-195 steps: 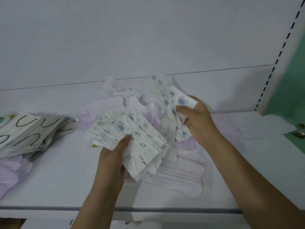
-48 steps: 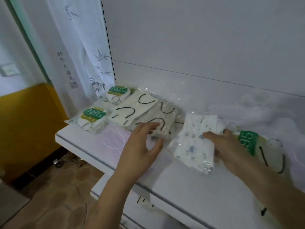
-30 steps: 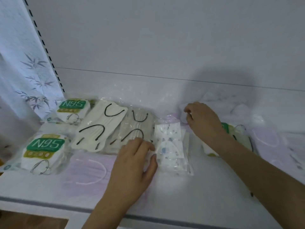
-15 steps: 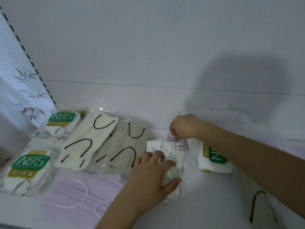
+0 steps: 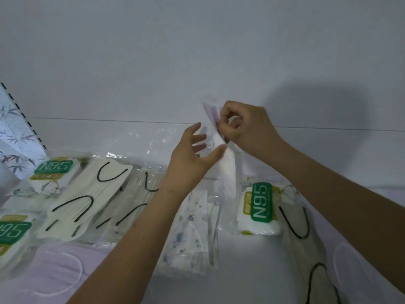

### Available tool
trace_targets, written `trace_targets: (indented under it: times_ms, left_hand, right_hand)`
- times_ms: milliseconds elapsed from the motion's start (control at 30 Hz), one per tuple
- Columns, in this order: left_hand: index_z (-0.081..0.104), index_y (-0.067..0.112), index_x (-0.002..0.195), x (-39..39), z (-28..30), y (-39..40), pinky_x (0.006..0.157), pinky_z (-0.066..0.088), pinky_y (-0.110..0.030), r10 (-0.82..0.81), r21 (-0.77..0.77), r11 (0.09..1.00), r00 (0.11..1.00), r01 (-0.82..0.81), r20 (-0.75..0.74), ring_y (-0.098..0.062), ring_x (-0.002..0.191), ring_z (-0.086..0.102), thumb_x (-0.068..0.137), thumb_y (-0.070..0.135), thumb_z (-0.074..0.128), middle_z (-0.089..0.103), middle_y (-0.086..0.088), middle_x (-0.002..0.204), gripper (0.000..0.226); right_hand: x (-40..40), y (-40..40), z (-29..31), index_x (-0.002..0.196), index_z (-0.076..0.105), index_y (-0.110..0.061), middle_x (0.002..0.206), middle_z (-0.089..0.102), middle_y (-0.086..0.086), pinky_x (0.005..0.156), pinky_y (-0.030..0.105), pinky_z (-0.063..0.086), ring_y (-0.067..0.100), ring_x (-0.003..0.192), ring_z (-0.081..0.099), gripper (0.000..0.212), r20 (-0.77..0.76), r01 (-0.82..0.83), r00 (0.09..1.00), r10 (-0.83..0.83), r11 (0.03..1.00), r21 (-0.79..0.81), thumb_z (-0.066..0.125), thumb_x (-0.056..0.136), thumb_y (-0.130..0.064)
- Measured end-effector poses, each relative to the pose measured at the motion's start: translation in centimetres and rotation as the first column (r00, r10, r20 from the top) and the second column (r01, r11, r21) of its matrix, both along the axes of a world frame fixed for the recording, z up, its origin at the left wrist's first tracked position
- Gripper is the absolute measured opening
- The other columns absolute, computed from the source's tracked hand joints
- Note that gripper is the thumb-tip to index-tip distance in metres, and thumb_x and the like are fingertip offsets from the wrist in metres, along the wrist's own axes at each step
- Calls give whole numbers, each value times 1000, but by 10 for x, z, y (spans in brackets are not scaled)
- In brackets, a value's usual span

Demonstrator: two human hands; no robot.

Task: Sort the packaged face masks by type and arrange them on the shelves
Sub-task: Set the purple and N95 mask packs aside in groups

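Note:
My right hand pinches the top of a clear pack holding a pale pink mask, lifted edge-on above the white shelf. My left hand is raised beside it, with the thumb on the front of the pack and the spread fingers behind it. Below my hands lies a pack of white masks with small blue prints. An N95 pack with a green label lies to its right.
Two more N95 packs lie at the left. Cream masks with black ear loops sit beside them, another at the right. Pink masks lie at the front left. A slotted upright stands far left.
My right hand has lifted the pink mask pack off the shelf. My left hand left the printed pack and rose to meet it.

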State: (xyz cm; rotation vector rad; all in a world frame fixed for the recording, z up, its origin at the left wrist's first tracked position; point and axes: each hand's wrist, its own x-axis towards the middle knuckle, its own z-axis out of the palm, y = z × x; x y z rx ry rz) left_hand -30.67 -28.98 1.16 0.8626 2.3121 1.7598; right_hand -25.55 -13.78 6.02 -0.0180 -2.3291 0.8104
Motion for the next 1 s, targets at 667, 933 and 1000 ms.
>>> trace_targets:
  times_ms: [667, 933, 1000]
  left_hand:
    - [69, 6, 92, -5, -31, -18, 76, 53, -40, 80, 78, 988, 884, -131, 461, -33, 82, 65, 87, 9, 58, 70, -17, 92, 12]
    - [58, 21, 134, 20, -23, -6, 99, 53, -48, -156, 369, 929, 871, -32, 467, -28, 115, 66, 104, 47, 41, 70, -7, 125, 43]
    - [55, 21, 138, 31, -16, -1, 100, 54, -49, -389, 499, 863, 731, 76, 561, -27, 117, 66, 92, 66, 42, 69, -11, 128, 65]
  right_hand:
    - [44, 94, -71, 93, 67, -12, 95, 61, 7, 68, 32, 41, 26, 94, 57, 26, 294, 279, 820, -490, 792, 543, 63, 91, -37]
    - [70, 9, -13, 108, 51, -13, 80, 55, 1, 56, 32, 38, 26, 63, 54, 24, -76, 520, 827, -557, 706, 481, 47, 100, -36]
    - [75, -23, -27, 117, 50, -21, 101, 63, -1, 74, 36, 49, 24, 84, 62, 34, 201, 243, 914, -352, 873, 422, 53, 95, -46]
